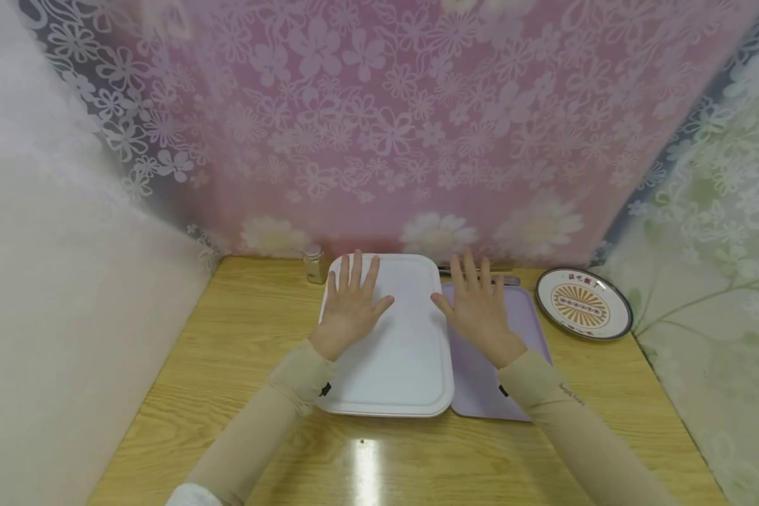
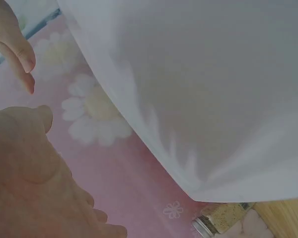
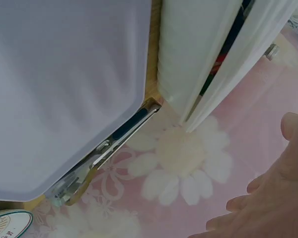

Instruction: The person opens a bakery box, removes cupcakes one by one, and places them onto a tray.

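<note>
My left hand (image 1: 349,309) is held palm down above the left part of a white lidded box (image 1: 405,337), fingers straight and spread. My right hand (image 1: 479,313) hovers with spread fingers over the upper part of a lavender tray (image 1: 481,379). Neither hand holds anything. In the right wrist view the tray (image 3: 64,94) lies beside the box's side wall (image 3: 196,49). A narrow gap under the white lid (image 3: 253,59) shows dark, red and green bits. The left wrist view has the lid's smooth top (image 2: 203,89) close below.
A small jar (image 1: 313,266) with a metal lid stands left of the box's far end. Metal utensils (image 3: 121,136) lie behind the tray. A patterned round plate (image 1: 584,304) leans at the right. Floral cloth (image 1: 379,140) surrounds the wooden table (image 1: 240,337).
</note>
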The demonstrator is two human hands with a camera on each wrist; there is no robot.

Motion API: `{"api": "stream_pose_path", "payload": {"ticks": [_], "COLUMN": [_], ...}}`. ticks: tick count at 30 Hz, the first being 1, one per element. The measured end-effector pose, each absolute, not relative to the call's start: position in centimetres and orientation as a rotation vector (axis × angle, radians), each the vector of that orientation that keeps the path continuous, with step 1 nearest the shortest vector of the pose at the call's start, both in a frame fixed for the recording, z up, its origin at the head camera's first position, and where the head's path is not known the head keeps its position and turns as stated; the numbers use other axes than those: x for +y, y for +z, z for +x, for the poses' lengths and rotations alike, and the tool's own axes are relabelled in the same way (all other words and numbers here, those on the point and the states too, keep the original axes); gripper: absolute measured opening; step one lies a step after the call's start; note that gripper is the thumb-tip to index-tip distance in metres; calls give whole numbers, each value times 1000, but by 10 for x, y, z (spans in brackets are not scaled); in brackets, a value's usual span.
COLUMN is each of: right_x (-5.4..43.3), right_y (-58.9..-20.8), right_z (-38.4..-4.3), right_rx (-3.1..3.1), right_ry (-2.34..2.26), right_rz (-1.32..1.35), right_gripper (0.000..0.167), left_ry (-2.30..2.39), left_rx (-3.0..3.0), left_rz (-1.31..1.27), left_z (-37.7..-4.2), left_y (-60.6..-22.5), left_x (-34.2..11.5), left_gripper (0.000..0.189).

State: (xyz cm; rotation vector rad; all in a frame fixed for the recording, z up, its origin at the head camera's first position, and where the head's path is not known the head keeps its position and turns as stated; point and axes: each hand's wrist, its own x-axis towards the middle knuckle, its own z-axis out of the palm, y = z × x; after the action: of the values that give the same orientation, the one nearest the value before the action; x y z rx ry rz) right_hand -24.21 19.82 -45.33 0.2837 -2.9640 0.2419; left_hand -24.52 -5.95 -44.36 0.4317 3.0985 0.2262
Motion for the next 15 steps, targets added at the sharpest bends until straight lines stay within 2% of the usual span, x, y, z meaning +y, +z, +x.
{"api": "stream_pose_path", "payload": {"ticks": [15], "right_x": [198], "right_y": [-479], "right_z": [-236], "right_rx": [-3056], "right_ry": [285], "right_rz": [299], "right_gripper": [87], "left_ry": [477], "left_rx": [3025], "left_rz": [333], "left_z": [-256], "left_y": [-468], "left_x": [-118], "left_gripper": [89]}}
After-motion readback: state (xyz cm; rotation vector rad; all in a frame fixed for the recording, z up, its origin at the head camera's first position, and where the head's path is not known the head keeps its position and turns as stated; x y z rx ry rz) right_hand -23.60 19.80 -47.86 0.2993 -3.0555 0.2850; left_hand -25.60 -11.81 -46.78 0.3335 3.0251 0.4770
